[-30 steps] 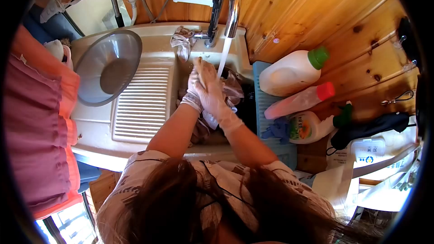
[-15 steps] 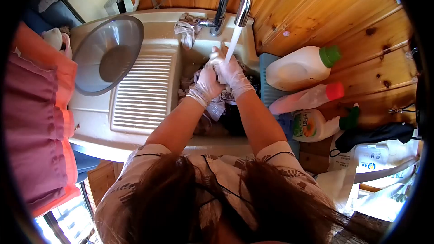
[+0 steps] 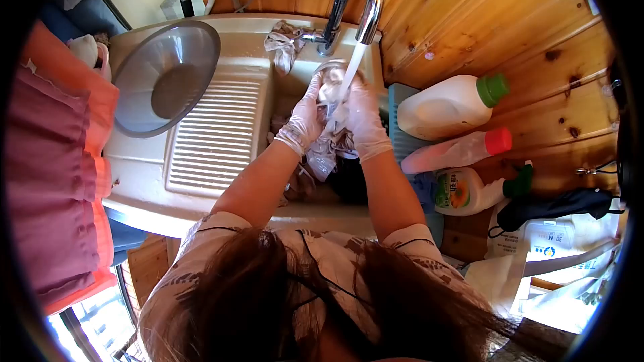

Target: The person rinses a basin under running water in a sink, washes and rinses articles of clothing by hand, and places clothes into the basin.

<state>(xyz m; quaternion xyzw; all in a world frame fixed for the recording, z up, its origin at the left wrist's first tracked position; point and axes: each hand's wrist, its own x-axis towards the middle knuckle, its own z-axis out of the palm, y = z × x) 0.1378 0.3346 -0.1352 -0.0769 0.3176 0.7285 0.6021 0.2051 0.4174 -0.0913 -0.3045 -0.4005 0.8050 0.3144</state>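
Water from the chrome tap (image 3: 372, 17) runs down over a pale wet piece of laundry (image 3: 331, 87) stretched between my hands. On one side my left hand (image 3: 305, 119), in a thin whitish glove, grips its edge. My right hand (image 3: 365, 119), gloved alike, is closed on the other side; some of its fingers are hidden behind the cloth and the stream. The exact kind of garment cannot be made out. Below my hands, crumpled light laundry (image 3: 322, 161) and a dark cloth (image 3: 350, 184) lie in the sink basin.
Left of the basin is a ribbed washboard surface (image 3: 213, 141) with a grey translucent bowl (image 3: 191, 74) beyond it. A small cloth (image 3: 284, 47) hangs at the tap base. To the right stand a white bottle (image 3: 446, 107), a pink bottle (image 3: 456, 151) and a spray bottle (image 3: 469, 191).
My hands were bunched together under the tap. Now they are farther apart, and the pale laundry is spread open between them in the stream.
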